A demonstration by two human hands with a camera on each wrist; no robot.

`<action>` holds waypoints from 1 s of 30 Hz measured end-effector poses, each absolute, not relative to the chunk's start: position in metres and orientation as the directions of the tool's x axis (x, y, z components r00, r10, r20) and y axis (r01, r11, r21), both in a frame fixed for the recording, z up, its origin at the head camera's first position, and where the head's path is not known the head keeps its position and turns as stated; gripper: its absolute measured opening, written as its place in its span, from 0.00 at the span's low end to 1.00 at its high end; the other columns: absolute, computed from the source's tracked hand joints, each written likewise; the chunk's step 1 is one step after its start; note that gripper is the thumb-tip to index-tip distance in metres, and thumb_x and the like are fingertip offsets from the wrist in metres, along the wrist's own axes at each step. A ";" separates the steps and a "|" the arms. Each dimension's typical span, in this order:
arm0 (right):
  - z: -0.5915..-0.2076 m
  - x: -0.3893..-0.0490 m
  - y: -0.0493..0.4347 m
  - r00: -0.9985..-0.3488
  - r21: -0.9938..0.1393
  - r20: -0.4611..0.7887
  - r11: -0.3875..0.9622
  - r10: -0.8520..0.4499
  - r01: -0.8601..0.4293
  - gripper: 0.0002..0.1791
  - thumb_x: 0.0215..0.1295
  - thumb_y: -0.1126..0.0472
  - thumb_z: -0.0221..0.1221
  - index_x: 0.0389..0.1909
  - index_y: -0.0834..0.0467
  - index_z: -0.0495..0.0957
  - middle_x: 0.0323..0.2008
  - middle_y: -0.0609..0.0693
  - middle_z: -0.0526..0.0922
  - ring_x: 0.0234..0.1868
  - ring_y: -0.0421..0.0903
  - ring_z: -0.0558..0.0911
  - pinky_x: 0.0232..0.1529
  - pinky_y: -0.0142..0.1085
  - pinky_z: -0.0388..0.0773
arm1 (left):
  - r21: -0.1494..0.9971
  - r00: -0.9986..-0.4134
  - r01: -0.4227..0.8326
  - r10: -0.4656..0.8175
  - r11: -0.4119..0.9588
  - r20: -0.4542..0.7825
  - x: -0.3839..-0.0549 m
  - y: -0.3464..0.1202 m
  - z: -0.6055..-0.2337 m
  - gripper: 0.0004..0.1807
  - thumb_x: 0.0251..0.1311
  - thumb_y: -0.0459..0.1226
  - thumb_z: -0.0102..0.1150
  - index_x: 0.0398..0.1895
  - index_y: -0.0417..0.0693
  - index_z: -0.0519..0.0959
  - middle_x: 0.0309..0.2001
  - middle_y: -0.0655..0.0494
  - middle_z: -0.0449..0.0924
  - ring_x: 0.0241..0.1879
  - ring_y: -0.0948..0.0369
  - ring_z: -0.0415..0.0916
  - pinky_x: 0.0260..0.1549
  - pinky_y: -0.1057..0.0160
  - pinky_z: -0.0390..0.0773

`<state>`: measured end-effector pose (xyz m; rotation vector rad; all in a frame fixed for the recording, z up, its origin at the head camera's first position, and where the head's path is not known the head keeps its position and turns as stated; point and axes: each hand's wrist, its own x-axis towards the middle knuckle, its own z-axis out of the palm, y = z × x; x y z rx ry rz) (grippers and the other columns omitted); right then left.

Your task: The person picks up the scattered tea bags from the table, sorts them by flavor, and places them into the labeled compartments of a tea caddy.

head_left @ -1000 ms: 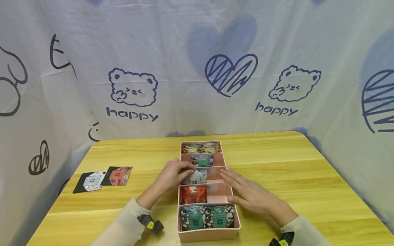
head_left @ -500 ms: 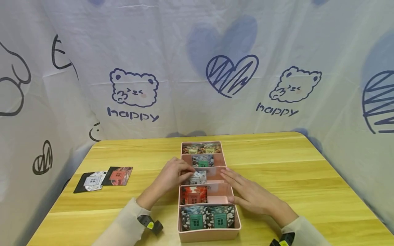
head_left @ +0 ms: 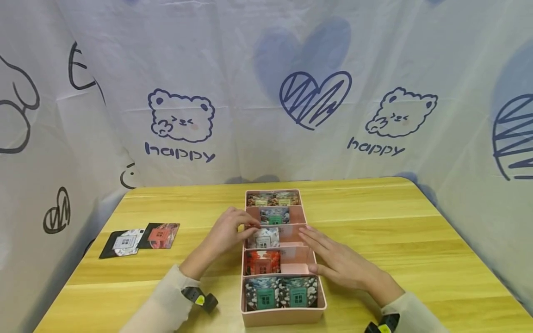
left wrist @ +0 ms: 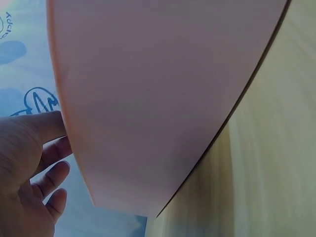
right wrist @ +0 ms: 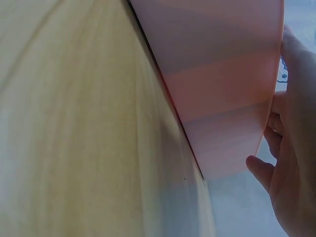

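Note:
A long pink compartment box stands mid-table with small square sachets in its sections. My left hand is at its left rim, thumb and fingers apart beside a white sachet in the middle section. In the left wrist view, fingertips of that hand go behind the box wall. My right hand rests at the right rim with fingers extended, holding nothing. The right wrist view shows this hand along the box edge. A red sachet sits one section nearer.
Two green-labelled sachets fill the nearest section. Farther back are another green-labelled sachet and two yellow-labelled ones. On the table's left lie a black-and-white sachet and a black-and-red one, edges overlapping.
My left thumb and fingers have come off the white sachet and drawn slightly left and away; it stays in the middle section. The right hand has kept its place.

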<state>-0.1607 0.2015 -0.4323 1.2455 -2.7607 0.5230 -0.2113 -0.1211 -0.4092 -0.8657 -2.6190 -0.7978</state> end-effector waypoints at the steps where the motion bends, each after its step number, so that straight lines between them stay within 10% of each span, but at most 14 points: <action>1: -0.432 -0.161 0.201 -0.672 -0.280 0.195 0.616 -0.715 -0.736 0.39 0.73 0.46 0.51 0.78 0.55 0.47 0.78 0.49 0.46 0.76 0.50 0.50 0.67 0.52 0.63 | 0.415 -0.781 0.619 0.468 0.667 0.413 -0.212 -0.122 -0.409 0.06 0.56 0.39 0.70 0.37 0.55 0.88 0.39 0.61 0.84 0.40 0.61 0.71 0.40 0.60 0.73; 30: -0.423 -0.162 0.204 -0.614 -0.143 0.197 0.597 -0.764 -0.789 0.44 0.68 0.44 0.58 0.77 0.58 0.50 0.77 0.52 0.48 0.76 0.49 0.51 0.73 0.44 0.51 | 0.474 -0.827 0.562 0.452 0.678 0.335 -0.221 -0.168 -0.410 0.18 0.63 0.47 0.64 0.53 0.50 0.82 0.52 0.52 0.81 0.55 0.50 0.75 0.57 0.45 0.73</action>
